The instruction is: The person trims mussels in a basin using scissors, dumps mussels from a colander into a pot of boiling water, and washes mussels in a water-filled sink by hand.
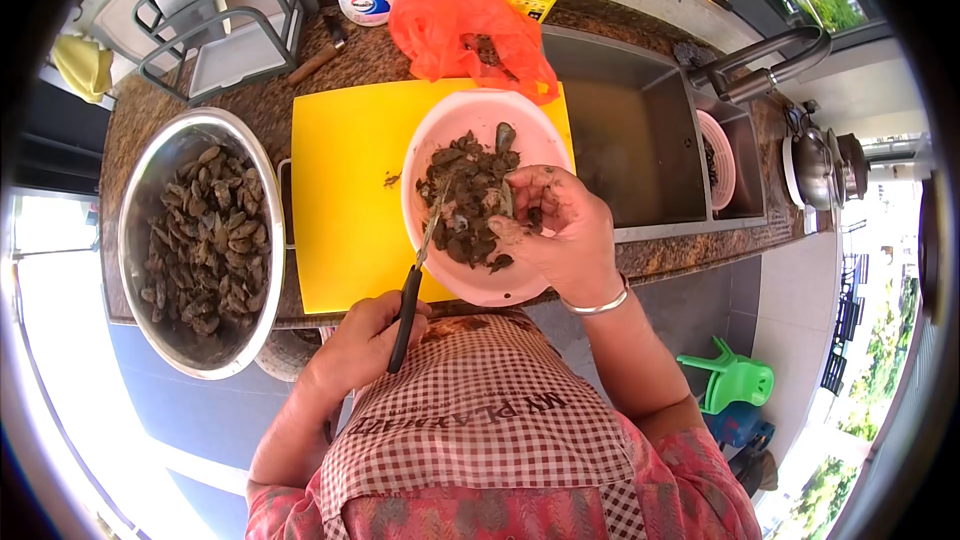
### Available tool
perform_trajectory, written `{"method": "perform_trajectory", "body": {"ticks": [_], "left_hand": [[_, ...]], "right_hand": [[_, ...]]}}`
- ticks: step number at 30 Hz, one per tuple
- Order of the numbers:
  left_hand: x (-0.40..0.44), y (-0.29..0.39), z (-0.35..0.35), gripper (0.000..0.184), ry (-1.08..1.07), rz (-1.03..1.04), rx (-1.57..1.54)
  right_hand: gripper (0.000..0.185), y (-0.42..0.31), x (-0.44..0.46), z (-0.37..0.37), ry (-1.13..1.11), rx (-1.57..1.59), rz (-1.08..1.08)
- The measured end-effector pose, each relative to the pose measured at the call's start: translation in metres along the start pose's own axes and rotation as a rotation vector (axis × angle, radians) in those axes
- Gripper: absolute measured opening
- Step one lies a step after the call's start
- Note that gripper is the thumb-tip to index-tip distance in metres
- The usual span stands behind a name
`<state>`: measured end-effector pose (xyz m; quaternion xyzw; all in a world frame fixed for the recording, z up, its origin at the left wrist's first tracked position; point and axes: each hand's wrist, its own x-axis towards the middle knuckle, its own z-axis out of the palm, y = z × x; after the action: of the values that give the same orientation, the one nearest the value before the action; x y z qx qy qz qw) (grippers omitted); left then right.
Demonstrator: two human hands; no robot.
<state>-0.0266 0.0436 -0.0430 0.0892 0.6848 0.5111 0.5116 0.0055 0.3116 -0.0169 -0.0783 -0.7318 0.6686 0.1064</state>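
One yellow board [345, 190], under your work. One steel bowl [200, 130], to its left, heaped with dark shellfish [210, 230]. One pink basin [540, 135], on the board, holding a smaller pile. Two hands: your left hand [355, 340] closed round a black-handled blade [405, 315], its metal end over that pile; your right hand [570, 230] in the basin, seemingly pinching one shell [506, 202]. Progress, by judgement: underway, much left; treated pieces cannot be told from untreated.

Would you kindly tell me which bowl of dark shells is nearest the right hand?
The pink bowl on the yellow board: the right hand is over it, whereas the metal bowl stands far left.
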Motion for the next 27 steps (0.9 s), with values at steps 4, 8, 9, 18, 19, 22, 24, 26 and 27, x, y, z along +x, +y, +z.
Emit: {"method": "perform_trajectory", "body": {"ticks": [4,8,9,18,19,22,24,26,27], "left_hand": [[0.0,0.002,0.001,0.034,-0.003,0.001,0.017],[0.001,-0.002,-0.001,0.034,-0.026,-0.013,0.014],[0.002,-0.002,-0.001,0.034,-0.031,-0.017,0.014],[-0.006,0.005,-0.009,0.047,-0.082,-0.045,-0.126],[-0.006,0.005,-0.009,0.047,-0.083,-0.047,-0.131],[-0.006,0.005,-0.008,0.045,-0.087,-0.051,-0.144],[-0.008,0.008,-0.007,0.042,-0.083,-0.056,-0.157],[-0.009,0.012,-0.006,0.039,-0.08,-0.052,-0.202],[-0.008,0.014,-0.006,0.038,-0.08,-0.049,-0.222]], "right_hand": [[0.038,-0.002,0.0,0.003,0.027,-0.033,-0.009],[0.033,0.002,0.001,0.002,0.058,-0.202,-0.005],[0.031,0.002,0.003,0.001,0.07,-0.28,-0.006],[0.023,0.029,0.023,-0.081,0.394,-0.052,-0.045],[0.022,0.038,0.029,-0.103,0.453,-0.109,-0.067],[0.021,0.047,0.035,-0.14,0.601,-0.928,-0.222],[0.021,0.048,0.031,-0.129,0.564,-0.73,-0.218],[0.023,0.038,0.024,-0.096,0.43,-0.454,-0.091],[0.019,0.029,0.021,-0.076,0.319,-0.5,0.05]]}}
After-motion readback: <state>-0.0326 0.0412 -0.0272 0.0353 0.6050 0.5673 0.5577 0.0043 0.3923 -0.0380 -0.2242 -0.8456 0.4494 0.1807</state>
